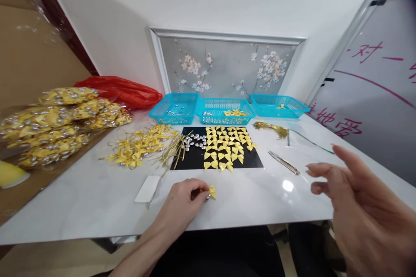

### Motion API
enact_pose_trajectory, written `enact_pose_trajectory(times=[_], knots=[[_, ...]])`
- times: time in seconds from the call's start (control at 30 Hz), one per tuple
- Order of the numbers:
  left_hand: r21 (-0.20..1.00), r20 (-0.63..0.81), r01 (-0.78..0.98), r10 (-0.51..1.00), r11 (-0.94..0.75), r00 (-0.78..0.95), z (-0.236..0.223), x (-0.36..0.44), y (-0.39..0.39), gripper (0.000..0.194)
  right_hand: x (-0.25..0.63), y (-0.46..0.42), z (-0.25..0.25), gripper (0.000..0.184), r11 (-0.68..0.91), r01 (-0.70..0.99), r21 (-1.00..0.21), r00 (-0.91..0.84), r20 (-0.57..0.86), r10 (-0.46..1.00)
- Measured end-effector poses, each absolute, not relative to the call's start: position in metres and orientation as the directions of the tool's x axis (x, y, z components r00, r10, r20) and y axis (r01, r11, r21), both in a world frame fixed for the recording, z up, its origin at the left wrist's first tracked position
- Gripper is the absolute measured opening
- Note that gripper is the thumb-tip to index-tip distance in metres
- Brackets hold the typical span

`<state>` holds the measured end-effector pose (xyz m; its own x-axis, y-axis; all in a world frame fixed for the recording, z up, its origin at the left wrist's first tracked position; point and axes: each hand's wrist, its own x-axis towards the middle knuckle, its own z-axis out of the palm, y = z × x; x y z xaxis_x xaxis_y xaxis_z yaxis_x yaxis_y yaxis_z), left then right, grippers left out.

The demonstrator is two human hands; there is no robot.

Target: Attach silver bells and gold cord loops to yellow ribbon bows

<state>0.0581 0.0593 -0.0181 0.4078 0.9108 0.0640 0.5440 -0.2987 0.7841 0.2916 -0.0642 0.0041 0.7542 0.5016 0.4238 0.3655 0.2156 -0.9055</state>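
Note:
My left hand (182,202) rests on the white table (97,199) near its front edge, fingers pinched on a small yellow ribbon bow (212,191). My right hand (360,207) hovers raised at the right, close to the camera, fingers spread and holding nothing. Behind the left hand lies a black mat (195,158) carrying rows of yellow bows (227,145) and a cluster of silver beads (195,140). Metal tweezers (284,162) lie between the mat and my right hand.
Three blue baskets (224,112) line the back wall. A heap of finished yellow bows with gold cords (139,147) lies at the left, a white card (147,189) beside it, bagged bows (48,125) further left, and a gold cord bundle (273,128) at the right.

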Motion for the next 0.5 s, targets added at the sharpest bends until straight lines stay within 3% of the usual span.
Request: enact_pose_trajectory(times=[0.13, 0.23, 0.33, 0.5], knots=[[0.757, 0.112, 0.543, 0.891, -0.364, 0.440, -0.019, 0.057, 0.061, 0.019, 0.285, -0.054, -0.006, 0.041, 0.166, 0.346, -0.923, 0.743, 0.378, 0.552], [0.727, 0.141, 0.553, 0.876, -0.407, 0.460, -0.019, 0.055, 0.058, 0.020, 0.281, -0.041, -0.026, 0.048, 0.214, 0.061, -0.975, 0.631, 0.204, 0.748], [0.673, 0.174, 0.596, 0.877, -0.438, 0.448, -0.014, 0.049, 0.058, 0.018, 0.269, -0.029, -0.041, 0.035, 0.157, -0.192, -0.969, 0.465, 0.052, 0.884], [0.501, 0.282, 0.745, 0.896, -0.441, 0.342, 0.000, 0.036, 0.091, 0.020, 0.252, -0.018, -0.052, 0.032, 0.030, -0.113, -0.993, 0.282, -0.003, 0.960]])
